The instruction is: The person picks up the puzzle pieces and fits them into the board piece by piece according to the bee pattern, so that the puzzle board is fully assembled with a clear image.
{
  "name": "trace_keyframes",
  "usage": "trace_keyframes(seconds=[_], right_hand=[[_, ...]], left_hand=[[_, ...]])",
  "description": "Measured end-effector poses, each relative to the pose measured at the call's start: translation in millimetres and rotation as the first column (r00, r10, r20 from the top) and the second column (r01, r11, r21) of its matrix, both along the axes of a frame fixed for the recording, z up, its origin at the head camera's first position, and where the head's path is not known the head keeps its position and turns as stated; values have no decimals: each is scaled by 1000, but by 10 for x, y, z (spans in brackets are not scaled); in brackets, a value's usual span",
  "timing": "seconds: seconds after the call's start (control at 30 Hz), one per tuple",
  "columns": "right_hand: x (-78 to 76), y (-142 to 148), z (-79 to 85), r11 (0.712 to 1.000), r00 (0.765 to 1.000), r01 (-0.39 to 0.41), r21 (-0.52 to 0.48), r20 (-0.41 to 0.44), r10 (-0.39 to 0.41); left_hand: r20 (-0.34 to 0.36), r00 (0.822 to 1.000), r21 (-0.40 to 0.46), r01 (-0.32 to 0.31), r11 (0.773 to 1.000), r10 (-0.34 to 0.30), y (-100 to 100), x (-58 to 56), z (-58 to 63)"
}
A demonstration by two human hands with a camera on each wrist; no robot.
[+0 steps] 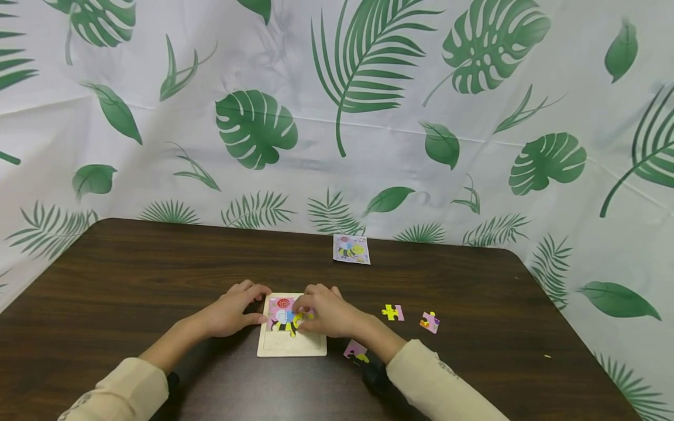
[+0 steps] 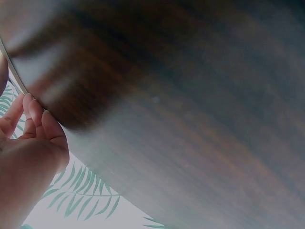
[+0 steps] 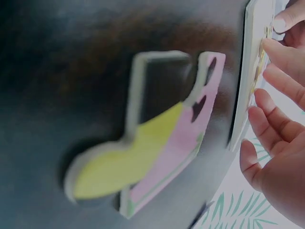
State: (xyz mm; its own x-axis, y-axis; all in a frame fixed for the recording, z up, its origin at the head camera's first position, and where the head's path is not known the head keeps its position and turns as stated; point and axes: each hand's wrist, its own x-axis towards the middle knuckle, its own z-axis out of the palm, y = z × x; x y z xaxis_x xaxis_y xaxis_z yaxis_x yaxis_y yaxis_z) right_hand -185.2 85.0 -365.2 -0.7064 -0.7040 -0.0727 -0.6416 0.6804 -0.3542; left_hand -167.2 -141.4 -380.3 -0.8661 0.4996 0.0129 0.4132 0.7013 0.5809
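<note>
A square wooden puzzle tray [image 1: 292, 353] lies on the table, its back part filled with pink, blue, yellow and black pieces. My left hand [image 1: 231, 310] rests at its left side, fingertips at the back corner and thumb on the edge. With thumb and fingers spread over the back right part, my right hand [image 1: 332, 313] holds a yellow and pink puzzle piece [image 1: 307, 316], mostly covered by the fingers. The front strip of the tray shows bare wood. Close to my right wrist lies a loose pink, yellow and black piece [image 3: 157, 152].
Right of the tray lie a yellow and pink piece [image 1: 392, 312] and a pink piece with orange [image 1: 430, 321]. A picture card [image 1: 351, 249] of a bee lies near the back edge of the dark wooden table [image 1: 210, 251]. Behind hangs a leaf-print cloth [image 1: 379, 169].
</note>
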Motion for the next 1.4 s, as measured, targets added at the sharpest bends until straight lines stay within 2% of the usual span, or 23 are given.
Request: trace_keyframes(seconds=[0.2, 0.9, 1.4], right_hand=[[-9, -4, 7, 1000, 999, 14, -2, 36, -14], [-5, 13, -3, 1000, 1000, -6, -16, 18, 6], [-27, 134, 32, 996, 997, -2, -91, 82, 10]], left_hand=[[0, 1000, -1, 0, 1000, 0, 2, 3, -12], [-12, 1000, -8, 1, 1000, -1, 0, 0, -17], [-13, 1000, -10, 1, 1000, -1, 6, 15, -14]])
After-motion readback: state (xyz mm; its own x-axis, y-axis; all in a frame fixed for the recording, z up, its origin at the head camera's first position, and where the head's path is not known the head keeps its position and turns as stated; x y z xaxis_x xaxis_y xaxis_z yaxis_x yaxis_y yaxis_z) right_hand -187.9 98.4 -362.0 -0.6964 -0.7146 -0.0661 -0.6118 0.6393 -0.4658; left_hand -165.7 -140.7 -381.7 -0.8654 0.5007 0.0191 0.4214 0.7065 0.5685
